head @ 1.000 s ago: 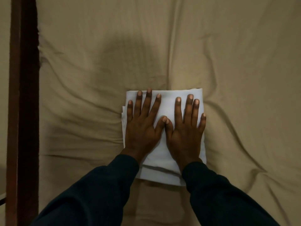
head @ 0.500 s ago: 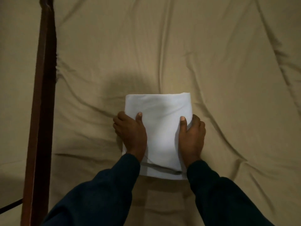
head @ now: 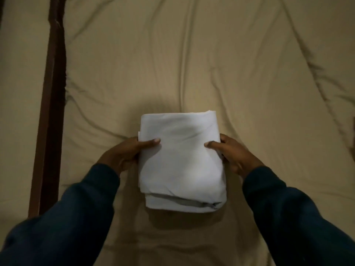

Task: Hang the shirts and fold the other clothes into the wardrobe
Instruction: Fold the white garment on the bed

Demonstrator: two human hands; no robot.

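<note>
— What has changed since a second ago?

— Both hands have left the top of the folded white garment (head: 180, 158), where they lay flat with fingers spread, and now grasp it by its two sides.

— What does the head camera show, looking down?

— A dim scene from above. The garment is a thick rectangular bundle of several layers, and a grey seam shows along its near edge. It sits over the middle of a tan bedsheet (head: 249, 73) that is creased with long wrinkles; a shadow lies on the sheet beneath its near edge, though whether it is lifted clear I cannot tell.

— How are the hands placed?

— The left hand (head: 123, 154) grips the left side, thumb across the top layer and fingers tucked under and out of sight. The right hand (head: 236, 152) grips the right side the same way — thumb on top, pointing inward. Both arms wear dark blue sleeves (head: 80, 214) that reach to the wrists.

— Anything else in view?

— A dark wooden bed rail (head: 51, 112) runs up the left side, just beside the sheet's edge.
</note>
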